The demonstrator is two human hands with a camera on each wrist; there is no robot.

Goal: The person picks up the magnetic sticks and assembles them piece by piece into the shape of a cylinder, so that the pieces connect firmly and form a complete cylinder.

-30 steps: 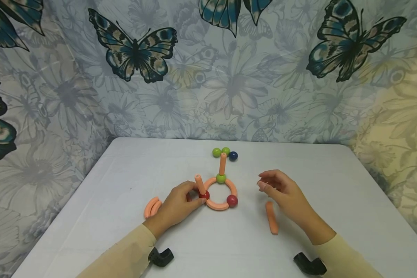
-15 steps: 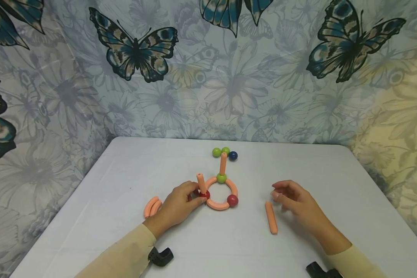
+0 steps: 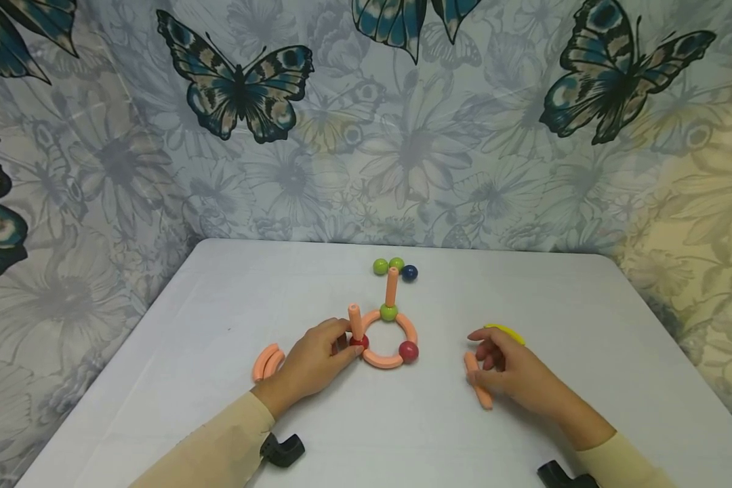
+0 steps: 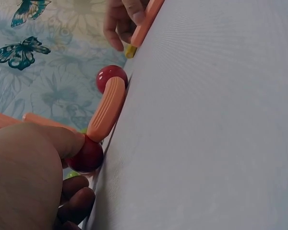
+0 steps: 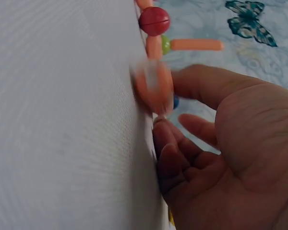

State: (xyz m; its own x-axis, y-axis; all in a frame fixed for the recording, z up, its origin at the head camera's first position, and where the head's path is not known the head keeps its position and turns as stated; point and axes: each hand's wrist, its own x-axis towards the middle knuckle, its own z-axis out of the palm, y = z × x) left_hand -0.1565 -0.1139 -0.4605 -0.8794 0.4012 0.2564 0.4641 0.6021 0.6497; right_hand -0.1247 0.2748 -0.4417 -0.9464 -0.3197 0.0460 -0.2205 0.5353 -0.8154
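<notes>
A ring of curved orange rods (image 3: 382,361) and balls lies on the white table. My left hand (image 3: 314,359) pinches the ring's left red ball (image 4: 88,155), from which a straight orange rod (image 3: 355,320) stands up. At the back a green ball (image 3: 388,312) carries another upright orange rod (image 3: 392,288); a second red ball (image 3: 409,351) sits at the right. My right hand (image 3: 515,373) has its thumb and fingers about a loose straight orange rod (image 3: 483,398), blurred in the right wrist view. Behind its fingers shows a yellow piece (image 3: 506,333).
Two curved orange rods (image 3: 265,361) lie beside my left wrist. Beyond the ring sit two green balls (image 3: 381,266) and a dark blue ball (image 3: 409,273). A butterfly-patterned cloth (image 3: 415,149) hangs behind the table (image 3: 250,291).
My right hand first drew back to the right, then came down to the loose orange rod, which has turned slightly. A yellow piece has come into view. My left hand stays on the red ball.
</notes>
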